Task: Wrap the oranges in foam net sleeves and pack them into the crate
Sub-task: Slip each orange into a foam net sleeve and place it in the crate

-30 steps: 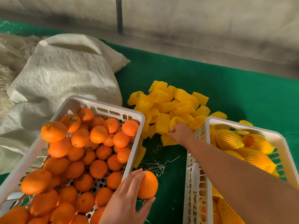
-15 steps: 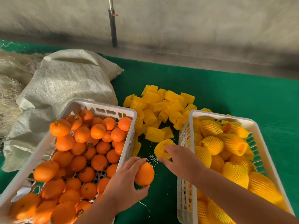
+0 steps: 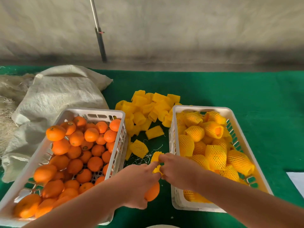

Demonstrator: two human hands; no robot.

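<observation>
Between the two crates, my left hand (image 3: 139, 183) grips a bare orange (image 3: 153, 193) in its palm while its fingertips pinch one edge of a yellow foam net sleeve (image 3: 157, 159). My right hand (image 3: 177, 170) pinches the sleeve's other edge. The sleeve is mostly hidden between my fingers. A white crate (image 3: 92, 112) on the left is full of bare oranges (image 3: 79, 152). The white crate (image 3: 200, 108) on the right holds several sleeved oranges (image 3: 215, 155). A pile of loose yellow sleeves (image 3: 148, 107) lies on the green cloth behind my hands.
A white woven sack (image 3: 56, 99) lies behind the left crate, with straw (image 3: 8, 102) at the far left. A metal pole (image 3: 99, 35) stands against the grey wall. A few single sleeves (image 3: 139, 148) lie between the crates. A white sheet corner (image 3: 297, 180) shows at right.
My right hand pulled a sleeve from the pile back toward me. My left hand with the orange came up to meet it, and both hands now pinch the sleeve.
</observation>
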